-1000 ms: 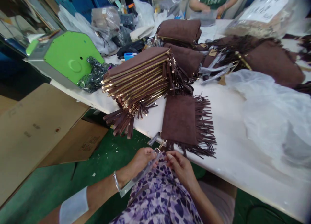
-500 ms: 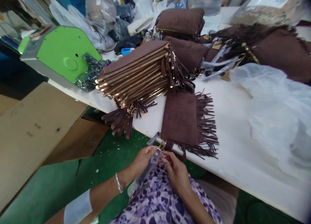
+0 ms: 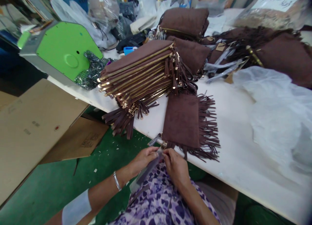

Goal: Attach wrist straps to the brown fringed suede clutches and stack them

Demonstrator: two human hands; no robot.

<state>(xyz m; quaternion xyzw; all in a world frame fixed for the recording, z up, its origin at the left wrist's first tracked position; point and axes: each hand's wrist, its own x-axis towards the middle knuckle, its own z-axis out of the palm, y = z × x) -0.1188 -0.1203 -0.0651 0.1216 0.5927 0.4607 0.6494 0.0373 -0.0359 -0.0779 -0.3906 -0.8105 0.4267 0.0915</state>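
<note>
Right at the table (image 3: 234, 127) edge, left hand (image 3: 142, 158) and right hand (image 3: 175, 165) both pinch the grey strap (image 3: 146, 170) by its top end; it slants down-left. Brown fringed bag (image 3: 181, 121) lies flat just beyond, its clasp (image 3: 163, 143) closer to the right hand.

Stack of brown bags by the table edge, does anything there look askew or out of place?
Yes. The stack of brown bags leans, its layers fanned out like steps, and its tassels hang over the table edge. Small pale scraps litter the green floor below.
</note>
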